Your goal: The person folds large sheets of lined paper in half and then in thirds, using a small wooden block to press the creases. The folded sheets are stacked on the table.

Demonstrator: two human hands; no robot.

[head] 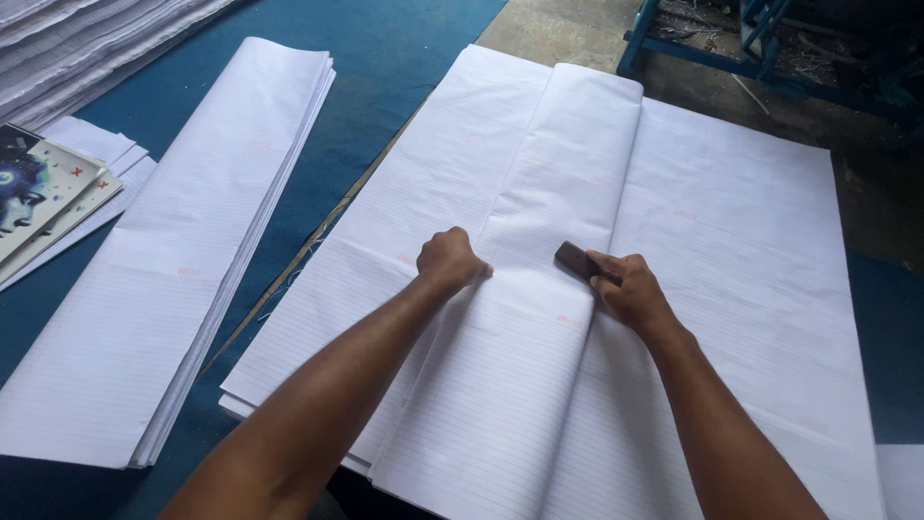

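A wide stack of white ruled paper sheets (751,241) lies in front of me. On top of it a folded bundle of ruled sheets (539,289) runs lengthwise down the middle. My left hand (449,260) is closed into a fist and presses on the bundle's left edge. My right hand (630,289) grips a small dark flat block (575,259) and holds it against the bundle's right fold.
A long folded pile of ruled sheets (183,260) lies to the left on the blue surface (385,58). Booklets with printed covers (38,188) sit at the far left, more paper stacks (77,39) at top left. A blue metal frame (731,48) stands on the floor beyond.
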